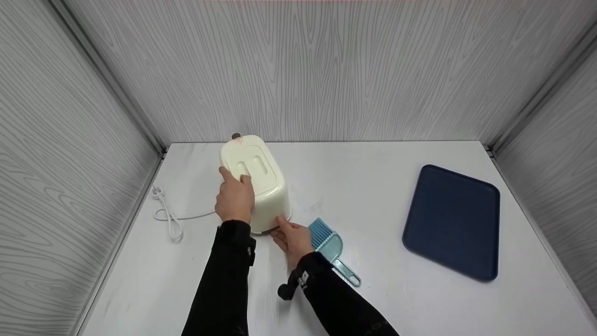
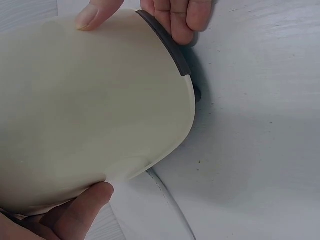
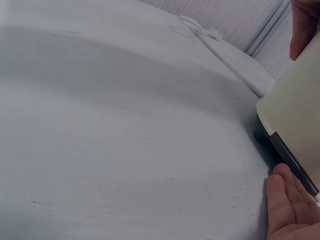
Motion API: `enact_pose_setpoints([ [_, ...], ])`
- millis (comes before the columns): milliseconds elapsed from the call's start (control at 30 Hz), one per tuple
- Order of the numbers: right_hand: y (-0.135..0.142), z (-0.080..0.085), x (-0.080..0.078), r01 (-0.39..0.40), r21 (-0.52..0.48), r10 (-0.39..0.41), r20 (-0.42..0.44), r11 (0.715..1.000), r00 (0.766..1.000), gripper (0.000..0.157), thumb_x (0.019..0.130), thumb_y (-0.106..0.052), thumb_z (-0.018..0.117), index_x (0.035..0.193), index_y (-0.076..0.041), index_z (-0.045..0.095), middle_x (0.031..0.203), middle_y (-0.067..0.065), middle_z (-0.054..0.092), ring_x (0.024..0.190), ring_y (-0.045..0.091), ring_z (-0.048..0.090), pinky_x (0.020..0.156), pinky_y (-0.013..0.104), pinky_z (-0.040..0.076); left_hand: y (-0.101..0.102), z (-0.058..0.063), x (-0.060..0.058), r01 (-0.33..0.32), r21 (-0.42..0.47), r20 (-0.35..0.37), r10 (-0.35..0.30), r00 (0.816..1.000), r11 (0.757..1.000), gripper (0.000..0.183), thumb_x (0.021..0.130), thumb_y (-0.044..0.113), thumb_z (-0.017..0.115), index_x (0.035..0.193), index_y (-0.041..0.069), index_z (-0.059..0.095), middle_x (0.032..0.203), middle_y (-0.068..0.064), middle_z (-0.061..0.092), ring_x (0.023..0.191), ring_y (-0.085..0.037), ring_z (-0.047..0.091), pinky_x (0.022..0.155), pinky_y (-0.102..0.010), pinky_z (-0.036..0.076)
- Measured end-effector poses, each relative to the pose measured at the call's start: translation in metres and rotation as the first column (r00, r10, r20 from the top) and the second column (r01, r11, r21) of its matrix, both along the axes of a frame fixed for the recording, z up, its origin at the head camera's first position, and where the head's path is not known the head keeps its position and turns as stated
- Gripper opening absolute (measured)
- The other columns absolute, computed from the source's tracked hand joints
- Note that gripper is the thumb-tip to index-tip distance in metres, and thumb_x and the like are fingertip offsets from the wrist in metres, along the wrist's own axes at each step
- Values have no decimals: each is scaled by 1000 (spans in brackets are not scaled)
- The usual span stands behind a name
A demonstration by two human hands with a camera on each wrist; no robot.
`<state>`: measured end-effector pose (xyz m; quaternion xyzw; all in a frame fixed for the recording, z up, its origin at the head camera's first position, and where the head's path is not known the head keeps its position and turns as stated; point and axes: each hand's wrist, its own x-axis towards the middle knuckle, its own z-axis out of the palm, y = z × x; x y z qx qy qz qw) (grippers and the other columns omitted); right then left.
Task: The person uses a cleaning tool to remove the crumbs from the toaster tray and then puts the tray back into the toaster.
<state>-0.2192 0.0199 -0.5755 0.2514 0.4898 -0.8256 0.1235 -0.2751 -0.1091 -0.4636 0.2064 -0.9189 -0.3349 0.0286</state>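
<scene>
A cream toaster (image 1: 270, 203) with a lid over its top stands at the left of the table, its dark lever knob (image 1: 236, 136) at the far end. My left hand (image 1: 234, 200) grips the toaster's left side near the close end, thumb on top. At the near end, my right hand (image 1: 294, 240) has its thumb against the toaster's end face and its fingers by the lower edge. Those fingers touch a dark strip (image 3: 292, 162) along that edge. In the left wrist view, the dark strip (image 2: 167, 42) lies between right thumb and fingers. Whether the base is lifted, I cannot tell.
A white power cord (image 1: 191, 218) runs left from the toaster to a bundled loop and plug (image 1: 157, 192). Beside my right wrist lies a small teal brush (image 1: 331, 247). A dark blue tray (image 1: 452, 221) rests at the right. Grey wood-grain panels (image 1: 317, 70) enclose the table.
</scene>
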Motion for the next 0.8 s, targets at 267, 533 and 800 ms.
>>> enact_pose_setpoints([
  [267,0,-1,0,2,10,-2,1,1000,1000,40,96,-28,76,114,6,64,90,14,73,86,20,73,92,35,61,0,-2,-1,-7,-2,-6,7,1000,1000,71,109,44,31,166,8,7,130,-26,64,104,-46,68,85,-60,55],
  [533,0,0,0,8,4,-8,1,1000,1000,41,96,-28,76,114,7,65,89,14,73,84,20,73,91,36,61,0,-2,-1,-5,1,-11,5,1000,1000,71,109,44,32,166,8,8,132,-27,63,106,-47,67,87,-61,55],
  [800,0,-2,-1,11,6,-11,-2,1000,1000,41,95,-27,77,114,7,65,89,16,75,83,21,74,88,35,62,-1,-1,0,10,18,-14,-10,1000,1000,71,109,42,31,166,6,7,132,-29,63,104,-47,67,85,-61,56],
])
